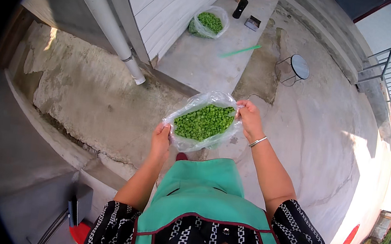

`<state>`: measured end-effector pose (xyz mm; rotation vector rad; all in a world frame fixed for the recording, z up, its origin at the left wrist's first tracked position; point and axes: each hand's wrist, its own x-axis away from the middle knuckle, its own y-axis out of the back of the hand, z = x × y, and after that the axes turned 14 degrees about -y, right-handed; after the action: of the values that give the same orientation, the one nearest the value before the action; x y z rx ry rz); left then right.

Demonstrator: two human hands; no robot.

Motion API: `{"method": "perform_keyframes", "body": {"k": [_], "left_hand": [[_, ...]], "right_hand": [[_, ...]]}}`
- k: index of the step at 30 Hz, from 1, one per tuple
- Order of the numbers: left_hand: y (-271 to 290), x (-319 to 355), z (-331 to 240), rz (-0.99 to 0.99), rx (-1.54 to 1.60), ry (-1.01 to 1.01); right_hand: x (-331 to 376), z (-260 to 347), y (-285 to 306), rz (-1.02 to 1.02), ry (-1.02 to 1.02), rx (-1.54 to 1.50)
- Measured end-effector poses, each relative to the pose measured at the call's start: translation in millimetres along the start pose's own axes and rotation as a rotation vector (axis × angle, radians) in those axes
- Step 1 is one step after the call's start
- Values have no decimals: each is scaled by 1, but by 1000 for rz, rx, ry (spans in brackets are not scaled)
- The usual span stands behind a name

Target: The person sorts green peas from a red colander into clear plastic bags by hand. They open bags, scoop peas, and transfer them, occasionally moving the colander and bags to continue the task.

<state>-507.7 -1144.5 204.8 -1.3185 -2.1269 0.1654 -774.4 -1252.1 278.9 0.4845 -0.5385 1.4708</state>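
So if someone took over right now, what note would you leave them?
Left hand: grips the near-left rim of the clear plastic bag.
Right hand: grips the far-right rim, so the mouth is spread open.
Bag: held in the air over the concrete ground, holding chopped green pieces.
Done: bag filled and open.
Left: bag not tied or set down. A second bag of greens sits by the wall.

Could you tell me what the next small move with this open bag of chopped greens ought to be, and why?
Probably bring the two hands together to gather the bag's mouth. The left hand and right hand each pinch one rim of the clear plastic bag, which gapes wide over the chopped green pieces, unsupported above the concrete ground.
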Motion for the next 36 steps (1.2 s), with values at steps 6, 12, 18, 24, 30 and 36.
{"method": "perform_keyframes", "body": {"k": [6,12,18,24,30,36], "left_hand": [[-71,-196,18,-262,90,-285],[-113,-352,70,-568,33,-382],[-101,-449,129,-676,-8,-381],[-113,-430,125,-858,-124,-108],[-102,-227,126,-838,99,-254],[-64,79,176,-907,268,-258]], "right_hand": [[-258,117,-61,185,89,265],[-484,132,-119,394,123,427],[-587,103,-154,440,353,718],[-573,82,-125,406,820,984],[-383,28,-75,768,271,698],[-108,-91,-73,1287,-130,929]]}}
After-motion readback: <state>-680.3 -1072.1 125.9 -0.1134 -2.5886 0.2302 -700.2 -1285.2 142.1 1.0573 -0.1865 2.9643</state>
